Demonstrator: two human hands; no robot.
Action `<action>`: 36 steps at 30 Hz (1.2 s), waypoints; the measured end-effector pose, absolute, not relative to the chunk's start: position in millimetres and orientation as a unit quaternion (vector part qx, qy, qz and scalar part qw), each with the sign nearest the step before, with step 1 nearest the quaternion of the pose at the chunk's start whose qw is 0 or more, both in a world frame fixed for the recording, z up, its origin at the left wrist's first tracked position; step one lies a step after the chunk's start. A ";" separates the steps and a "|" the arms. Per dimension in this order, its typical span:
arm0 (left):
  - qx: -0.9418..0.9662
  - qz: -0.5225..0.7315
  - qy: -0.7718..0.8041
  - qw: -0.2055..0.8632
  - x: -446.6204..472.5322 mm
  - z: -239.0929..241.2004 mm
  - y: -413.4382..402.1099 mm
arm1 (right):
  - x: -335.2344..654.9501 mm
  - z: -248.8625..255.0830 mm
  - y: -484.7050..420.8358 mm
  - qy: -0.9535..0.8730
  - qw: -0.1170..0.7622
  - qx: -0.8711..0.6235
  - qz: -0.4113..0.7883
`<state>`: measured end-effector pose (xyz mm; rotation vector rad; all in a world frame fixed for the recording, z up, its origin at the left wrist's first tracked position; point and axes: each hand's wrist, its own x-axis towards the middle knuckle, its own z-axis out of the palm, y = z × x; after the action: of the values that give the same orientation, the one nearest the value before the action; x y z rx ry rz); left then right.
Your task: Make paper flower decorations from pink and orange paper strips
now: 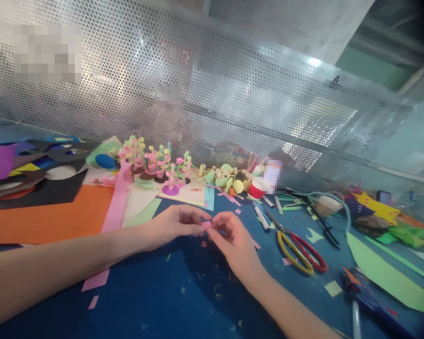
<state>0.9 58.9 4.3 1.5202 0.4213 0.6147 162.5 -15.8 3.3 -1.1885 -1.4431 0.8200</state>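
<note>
Over the middle of the blue table, a small piece of pink paper point(207, 225) is pinched between the fingertips of both hands. My left hand point(178, 223) holds it from the left with thumb and fingers together. From the right, my right hand point(233, 235) grips it between thumb and curled fingers. Beyond the hands stand several small pink and green paper trees point(159, 162), one of them on a purple disc point(170, 189). Scissors point(298, 245) with one yellow and one red handle lie to the right of my right hand.
Orange paper point(53, 214) and a long pink strip point(115, 202) lie at left. A blue glue gun point(371, 301) rests at front right, near green paper point(388, 268). A marker point(260, 216) and a red-and-white cup point(257, 187) sit further back, before a perforated metal screen point(212, 84).
</note>
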 end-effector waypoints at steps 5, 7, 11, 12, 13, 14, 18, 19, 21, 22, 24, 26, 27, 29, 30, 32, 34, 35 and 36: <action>0.681 0.285 0.194 0.647 0.7 1.9 60.5 | 161.9 3.1 -16.6 -0.614 0.516 -0.504 0.320; 0.685 0.281 0.190 0.645 0.5 2.6 60.6 | 161.6 3.6 -17.0 -0.619 0.519 -0.506 0.304; 0.693 0.268 0.181 0.644 0.3 5.9 59.0 | 161.8 4.4 -17.5 -0.627 0.512 -0.514 0.285; 0.692 0.268 0.182 0.645 0.3 6.6 58.4 | 162.1 4.4 -17.6 -0.630 0.510 -0.515 0.280; 0.691 0.270 0.183 0.645 0.3 7.1 57.8 | 162.4 4.2 -17.6 -0.634 0.509 -0.514 0.274; 0.691 0.271 0.183 0.645 0.2 7.4 57.3 | 162.7 3.8 -17.6 -0.637 0.509 -0.513 0.267; 0.684 0.273 0.177 0.653 0.2 6.9 56.9 | 163.2 2.5 -17.2 -0.653 0.511 -0.505 0.239; 0.682 0.276 0.178 0.653 0.3 6.5 57.3 | 163.2 2.3 -17.2 -0.655 0.512 -0.504 0.236; 0.680 0.281 0.183 0.652 0.3 5.3 58.2 | 163.3 2.4 -17.1 -0.655 0.513 -0.503 0.233; 0.678 0.283 0.185 0.653 0.3 4.7 58.7 | 163.4 2.5 -17.2 -0.655 0.514 -0.503 0.233; 0.673 0.283 0.187 0.657 0.1 3.6 59.6 | 163.7 2.9 -17.4 -0.654 0.514 -0.505 0.232; 0.670 0.285 0.186 0.660 -0.4 2.7 60.1 | 163.8 3.4 -17.7 -0.653 0.512 -0.506 0.233; 0.671 0.286 0.184 0.659 -0.7 2.3 60.3 | 163.9 3.6 -17.8 -0.654 0.511 -0.506 0.235; 0.677 0.287 0.179 0.654 -1.0 1.5 60.5 | 163.9 4.2 -17.6 -0.653 0.509 -0.504 0.245; 0.680 0.288 0.177 0.651 -1.0 1.1 60.5 | 163.9 4.5 -17.3 -0.651 0.508 -0.503 0.256; 0.686 0.288 0.176 0.645 -0.8 0.1 60.6 | 164.0 4.8 -16.6 -0.640 0.507 -0.502 0.284; 0.689 0.286 0.178 0.642 -0.1 -1.2 60.9 | 164.1 4.9 -15.8 -0.627 0.505 -0.502 0.317; 0.689 0.285 0.178 0.643 0.2 -1.9 61.0 | 164.1 4.7 -15.5 -0.622 0.503 -0.501 0.331; 0.687 0.284 0.178 0.645 0.5 -2.5 61.1 | 164.2 4.5 -15.3 -0.617 0.502 -0.499 0.343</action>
<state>0.5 61.1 -2.5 1.5639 0.4060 0.6458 164.2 -15.3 4.5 -1.2047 -1.4913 0.8291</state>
